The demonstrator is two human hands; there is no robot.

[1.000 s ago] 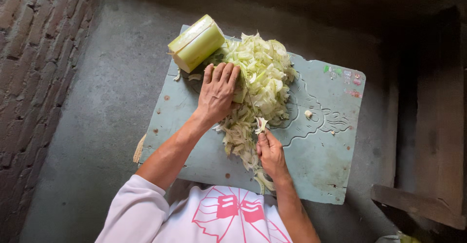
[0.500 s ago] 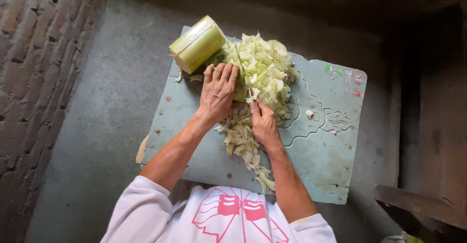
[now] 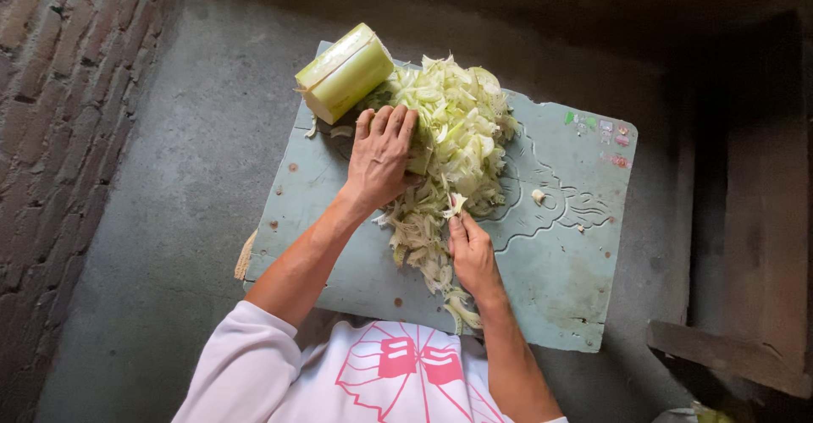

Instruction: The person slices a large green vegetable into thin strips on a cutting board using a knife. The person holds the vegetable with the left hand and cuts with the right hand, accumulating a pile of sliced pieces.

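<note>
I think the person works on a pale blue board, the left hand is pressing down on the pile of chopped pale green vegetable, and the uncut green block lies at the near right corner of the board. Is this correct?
Not quite. The head view shows the uncut green block at the far left corner of the pale blue board, not the near right. The rest holds: the left hand presses on the chopped vegetable pile.

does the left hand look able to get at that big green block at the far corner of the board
Probably yes. The left hand lies flat on the shredded pile, and the green block lies just beyond its fingertips on the blue-green board, with nothing between them.
</note>
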